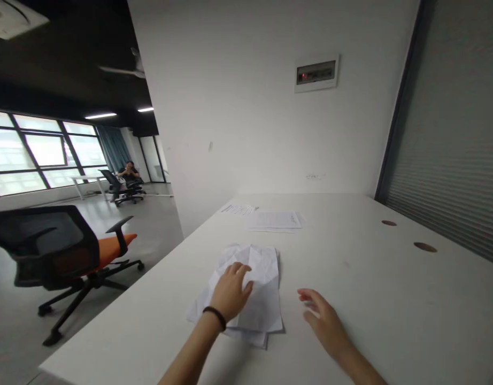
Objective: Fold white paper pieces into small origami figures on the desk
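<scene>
Office, pretty clearly. White desk [370,278] w/ 2 cable holes [425,247] at right, printed sheets [274,220] toward far end. Mesh-back swivel chair [56,240] w/ orange seat [110,251] near left; more office chairs [111,181] far left, seated person [129,173] there, white table [87,178] beside. Big windows [44,151] far left, strip lights [101,115] on dark ceiling [70,64], elec. panel [316,73] on white wall [246,117].

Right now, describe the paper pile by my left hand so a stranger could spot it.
Find the white table, then look nearer than the printed sheets. The paper pile lies there, beneath your left hand. Unlike those sheets, it is creased on top and shows no visible print.
</scene>
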`<action>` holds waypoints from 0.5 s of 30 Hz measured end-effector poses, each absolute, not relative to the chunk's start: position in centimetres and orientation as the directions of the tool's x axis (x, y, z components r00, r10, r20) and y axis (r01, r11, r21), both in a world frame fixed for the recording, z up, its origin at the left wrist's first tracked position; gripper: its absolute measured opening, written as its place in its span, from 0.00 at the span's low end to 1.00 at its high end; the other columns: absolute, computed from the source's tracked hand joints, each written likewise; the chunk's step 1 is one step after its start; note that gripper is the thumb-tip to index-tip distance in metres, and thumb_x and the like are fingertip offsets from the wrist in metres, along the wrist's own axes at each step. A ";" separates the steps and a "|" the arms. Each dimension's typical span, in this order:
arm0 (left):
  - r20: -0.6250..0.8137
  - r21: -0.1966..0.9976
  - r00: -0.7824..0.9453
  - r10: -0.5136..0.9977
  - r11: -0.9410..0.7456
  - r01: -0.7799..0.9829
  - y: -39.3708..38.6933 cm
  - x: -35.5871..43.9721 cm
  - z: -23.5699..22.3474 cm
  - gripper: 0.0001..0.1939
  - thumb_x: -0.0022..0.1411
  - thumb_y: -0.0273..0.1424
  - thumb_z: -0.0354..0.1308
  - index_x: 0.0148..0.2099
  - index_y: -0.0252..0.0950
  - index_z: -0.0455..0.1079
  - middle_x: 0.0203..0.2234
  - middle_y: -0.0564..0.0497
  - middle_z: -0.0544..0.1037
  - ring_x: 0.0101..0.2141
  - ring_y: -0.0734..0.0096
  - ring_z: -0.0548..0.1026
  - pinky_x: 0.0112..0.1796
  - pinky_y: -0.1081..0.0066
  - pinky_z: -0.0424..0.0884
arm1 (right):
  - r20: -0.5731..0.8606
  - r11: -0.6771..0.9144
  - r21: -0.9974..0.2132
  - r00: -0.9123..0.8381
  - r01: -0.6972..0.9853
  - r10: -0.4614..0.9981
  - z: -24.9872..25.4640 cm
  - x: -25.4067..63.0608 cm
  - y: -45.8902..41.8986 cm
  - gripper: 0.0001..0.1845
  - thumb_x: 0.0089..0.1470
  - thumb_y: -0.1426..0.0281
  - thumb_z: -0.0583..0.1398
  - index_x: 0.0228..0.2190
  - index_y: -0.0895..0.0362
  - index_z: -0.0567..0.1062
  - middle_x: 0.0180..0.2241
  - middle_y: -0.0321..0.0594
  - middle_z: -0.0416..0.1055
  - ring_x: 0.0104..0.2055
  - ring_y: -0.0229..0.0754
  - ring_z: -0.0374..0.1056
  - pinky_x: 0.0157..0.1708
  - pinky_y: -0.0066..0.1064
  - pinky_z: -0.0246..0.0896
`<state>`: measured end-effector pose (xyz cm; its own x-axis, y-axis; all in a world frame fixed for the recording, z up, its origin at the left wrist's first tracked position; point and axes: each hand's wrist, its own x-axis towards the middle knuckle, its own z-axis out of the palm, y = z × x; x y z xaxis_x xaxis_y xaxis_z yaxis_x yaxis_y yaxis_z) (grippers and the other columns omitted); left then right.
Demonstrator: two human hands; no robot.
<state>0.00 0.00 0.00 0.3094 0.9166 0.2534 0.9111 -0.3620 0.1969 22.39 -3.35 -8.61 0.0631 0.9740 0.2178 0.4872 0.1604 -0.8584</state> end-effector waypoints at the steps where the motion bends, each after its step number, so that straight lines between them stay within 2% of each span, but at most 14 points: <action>1: 0.219 0.157 0.296 0.930 -0.333 0.930 1.2 1.1 -0.8 0.20 0.58 0.34 0.47 0.52 0.35 0.60 0.50 0.43 0.63 0.51 0.60 0.60 0.48 0.63 0.57 | 0.257 0.183 -0.775 0.038 0.605 0.966 -8.7 22.5 -3.4 0.25 0.39 0.72 0.50 0.43 0.57 0.68 0.44 0.45 0.67 0.49 0.45 0.60 0.49 0.37 0.54; 4: 0.073 0.055 0.285 0.956 -0.289 0.956 3.1 2.8 -4.2 0.32 0.55 0.44 0.47 0.60 0.36 0.50 0.59 0.41 0.48 0.58 0.50 0.43 0.52 0.50 0.43 | 0.293 0.176 -0.493 -0.028 0.852 0.956 -8.9 23.0 -3.4 0.28 0.45 0.69 0.51 0.51 0.58 0.62 0.55 0.44 0.55 0.58 0.46 0.46 0.57 0.39 0.41; 6: 0.036 0.033 0.270 0.962 -0.271 0.962 3.2 2.9 -5.9 0.35 0.56 0.48 0.42 0.61 0.36 0.44 0.60 0.41 0.43 0.58 0.49 0.38 0.51 0.45 0.38 | 0.256 0.129 -0.383 -0.029 0.915 0.966 -9.3 23.4 -3.3 0.28 0.49 0.64 0.50 0.53 0.56 0.57 0.58 0.42 0.48 0.61 0.47 0.39 0.57 0.44 0.35; 8: -0.017 0.031 0.269 0.963 -0.268 0.963 2.7 2.6 -6.7 0.35 0.57 0.48 0.39 0.62 0.36 0.42 0.60 0.41 0.42 0.58 0.49 0.39 0.51 0.44 0.38 | 0.224 0.075 -0.346 0.005 0.935 0.975 -9.8 23.8 -3.1 0.29 0.51 0.58 0.49 0.54 0.54 0.56 0.59 0.42 0.46 0.61 0.49 0.36 0.57 0.49 0.32; 11: -0.037 0.042 0.293 0.956 -0.291 0.956 2.0 2.1 -6.6 0.35 0.56 0.48 0.38 0.62 0.36 0.42 0.60 0.41 0.42 0.58 0.49 0.40 0.51 0.44 0.37 | 0.207 0.060 -0.361 0.017 0.931 0.978 -10.5 24.1 -2.9 0.32 0.51 0.52 0.47 0.54 0.53 0.56 0.59 0.44 0.46 0.61 0.51 0.37 0.57 0.50 0.29; 15: -0.045 0.065 0.303 0.952 -0.300 0.952 1.4 2.5 -5.7 0.35 0.56 0.48 0.39 0.61 0.34 0.44 0.59 0.39 0.43 0.57 0.47 0.40 0.50 0.43 0.36 | 0.213 0.076 -0.389 0.010 0.918 0.977 -10.9 24.3 -2.9 0.32 0.51 0.50 0.47 0.54 0.52 0.57 0.59 0.44 0.46 0.61 0.50 0.38 0.57 0.50 0.26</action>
<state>2.52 1.40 -5.71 0.3028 0.9520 -0.0452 0.9518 -0.2997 0.0647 24.29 -2.90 -10.89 0.0100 0.9770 0.2132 0.9180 0.0756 -0.3894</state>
